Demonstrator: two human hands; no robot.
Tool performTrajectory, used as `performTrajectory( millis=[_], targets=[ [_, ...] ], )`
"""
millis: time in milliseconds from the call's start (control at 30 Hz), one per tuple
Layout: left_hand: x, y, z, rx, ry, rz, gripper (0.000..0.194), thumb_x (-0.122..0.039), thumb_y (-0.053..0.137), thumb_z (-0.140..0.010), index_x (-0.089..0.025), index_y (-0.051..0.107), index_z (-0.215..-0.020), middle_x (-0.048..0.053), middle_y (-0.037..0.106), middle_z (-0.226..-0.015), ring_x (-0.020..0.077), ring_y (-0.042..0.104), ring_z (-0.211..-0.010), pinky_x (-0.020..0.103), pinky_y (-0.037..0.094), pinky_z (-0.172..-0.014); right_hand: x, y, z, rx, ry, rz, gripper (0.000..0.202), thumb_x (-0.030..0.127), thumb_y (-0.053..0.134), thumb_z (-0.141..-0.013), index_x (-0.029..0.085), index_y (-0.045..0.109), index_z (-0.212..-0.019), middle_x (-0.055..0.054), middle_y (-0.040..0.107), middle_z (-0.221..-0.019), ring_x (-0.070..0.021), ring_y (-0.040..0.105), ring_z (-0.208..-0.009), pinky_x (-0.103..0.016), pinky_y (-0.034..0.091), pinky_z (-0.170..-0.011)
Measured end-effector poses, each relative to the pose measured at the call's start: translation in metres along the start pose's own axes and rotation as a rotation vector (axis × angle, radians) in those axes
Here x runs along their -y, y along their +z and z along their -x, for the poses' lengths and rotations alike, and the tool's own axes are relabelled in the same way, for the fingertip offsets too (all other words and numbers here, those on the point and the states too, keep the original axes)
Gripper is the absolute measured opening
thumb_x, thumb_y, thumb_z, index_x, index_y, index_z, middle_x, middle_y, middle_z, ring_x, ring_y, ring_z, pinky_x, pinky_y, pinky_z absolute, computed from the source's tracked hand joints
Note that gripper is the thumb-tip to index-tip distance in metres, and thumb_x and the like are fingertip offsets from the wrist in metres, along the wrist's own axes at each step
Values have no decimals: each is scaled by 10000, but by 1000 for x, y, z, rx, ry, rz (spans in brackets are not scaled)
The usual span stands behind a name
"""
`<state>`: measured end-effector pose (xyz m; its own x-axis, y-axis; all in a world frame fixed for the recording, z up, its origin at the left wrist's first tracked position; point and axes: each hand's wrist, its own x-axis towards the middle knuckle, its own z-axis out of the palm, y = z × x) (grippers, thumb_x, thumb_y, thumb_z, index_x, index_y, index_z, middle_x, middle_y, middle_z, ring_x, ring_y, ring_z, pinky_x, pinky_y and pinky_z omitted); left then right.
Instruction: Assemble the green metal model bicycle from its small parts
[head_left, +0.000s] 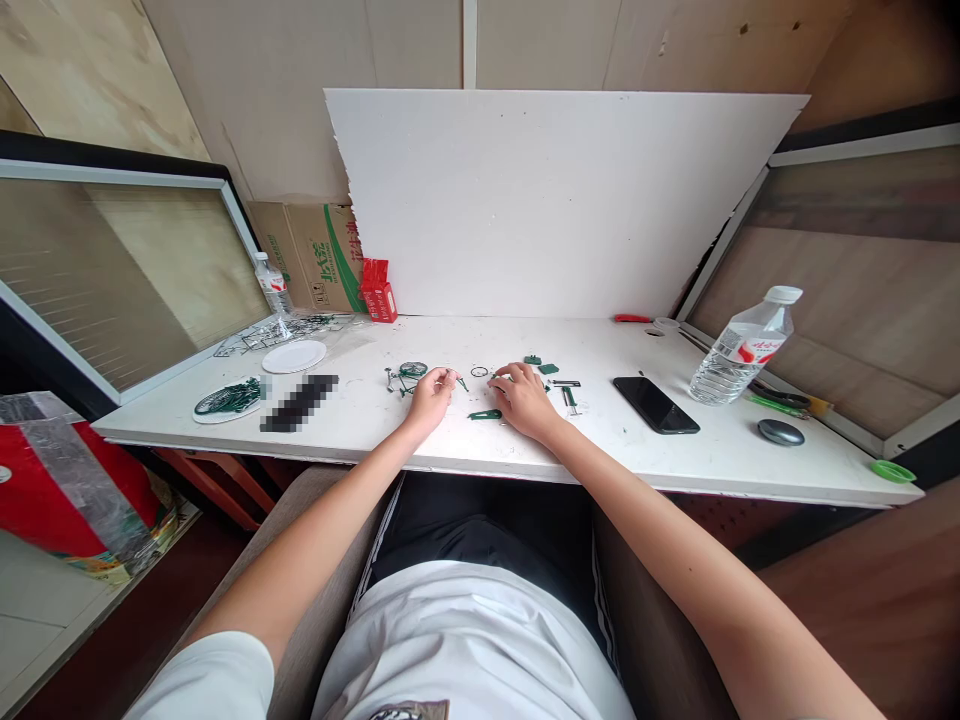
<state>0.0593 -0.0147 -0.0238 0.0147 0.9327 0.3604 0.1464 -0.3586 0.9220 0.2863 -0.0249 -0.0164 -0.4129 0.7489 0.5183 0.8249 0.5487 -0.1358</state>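
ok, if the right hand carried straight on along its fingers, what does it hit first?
Probably the thin dark ring on the white table, just past the right hand's fingers. Height is unclear, so it might pass over.

This looks like a makeshift small-parts work corner, whether in a home or a shop unclear, judging by the white counter (pixel 600 345) strewn with small green parts (pixel 485 414), the jagged-edged white board (pixel 555 200) behind, the printed cardboard carton (pixel 304 255) and the smartphone (pixel 655 403).
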Motion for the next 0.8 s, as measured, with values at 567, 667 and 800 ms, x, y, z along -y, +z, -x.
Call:
performTrajectory(
  millis=[567, 667, 800],
  targets=[
    [5, 1, 0, 66, 22, -32, 360, -554, 590, -973, -201, 640, -922, 5, 583, -731, 146, 528, -622, 287, 440, -629, 1, -4, -1, 76, -14, -114, 246, 291, 566, -1042, 217, 801, -1032, -159, 711, -1145, -374, 519, -1234, -506, 456, -980],
    [5, 1, 1, 67, 29, -47, 366, -559, 585, -975, -202, 635, -913, 5, 584, -725, 150, 537, -627, 290, 437, -635, 0, -4, -2, 70, 7, -126, 231, 302, 592, -1028, 227, 809, -1005, -157, 727, -1112, -383, 526, -1217, -521, 453, -974],
    [4, 2, 1, 69, 49, -63, 376, -565, 590, -973, -199, 639, -909, -2, 567, -711, 152, 536, -633, 291, 433, -640, -1, -3, -3, 70, 67, -151, 198, 277, 635, -997, 225, 813, -929, -145, 751, -1023, -375, 557, -1160, -513, 464, -953]
  ],
)
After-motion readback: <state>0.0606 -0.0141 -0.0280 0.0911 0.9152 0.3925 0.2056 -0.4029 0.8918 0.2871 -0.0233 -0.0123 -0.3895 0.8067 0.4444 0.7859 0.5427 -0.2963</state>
